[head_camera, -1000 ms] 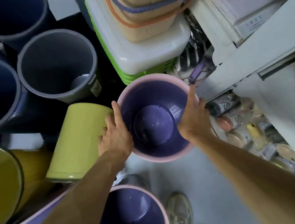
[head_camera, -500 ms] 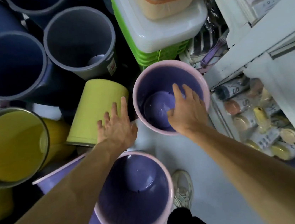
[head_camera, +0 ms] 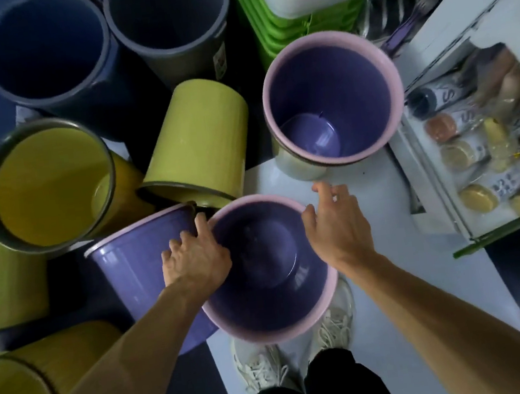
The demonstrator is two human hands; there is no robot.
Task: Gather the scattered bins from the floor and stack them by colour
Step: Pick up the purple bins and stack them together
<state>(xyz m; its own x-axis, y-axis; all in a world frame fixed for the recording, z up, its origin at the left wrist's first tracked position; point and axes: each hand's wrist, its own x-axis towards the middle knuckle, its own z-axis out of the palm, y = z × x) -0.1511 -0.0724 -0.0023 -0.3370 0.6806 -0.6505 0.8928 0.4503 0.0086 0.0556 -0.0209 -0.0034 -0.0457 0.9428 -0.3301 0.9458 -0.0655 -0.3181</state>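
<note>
A purple bin (head_camera: 261, 272) with a pink rim stands upright on the floor just in front of my feet. My left hand (head_camera: 194, 260) grips its left rim, fingers curled over the outside. My right hand (head_camera: 335, 230) is at the right rim, thumb touching it and fingers spread. Another purple bin (head_camera: 331, 96) stands further off, nested in a pale bin (head_camera: 294, 166). A third purple bin (head_camera: 135, 261) lies on its side against my left hand. A lime bin (head_camera: 196, 139) lies tilted, bottom up, and an open yellow bin (head_camera: 47, 183) sits left of it.
Dark blue bins (head_camera: 44, 49) and a grey bin (head_camera: 167, 15) stand at the back left. More yellow bins (head_camera: 13, 384) crowd the near left. A green crate stack (head_camera: 264, 26) is behind. A white shelf with packaged goods (head_camera: 475, 144) runs along the right. My shoes (head_camera: 263, 370) are below.
Both hands have left the far purple bin and drawn back to the near purple bin. The left hand now holds its rim. My view has tilted down.
</note>
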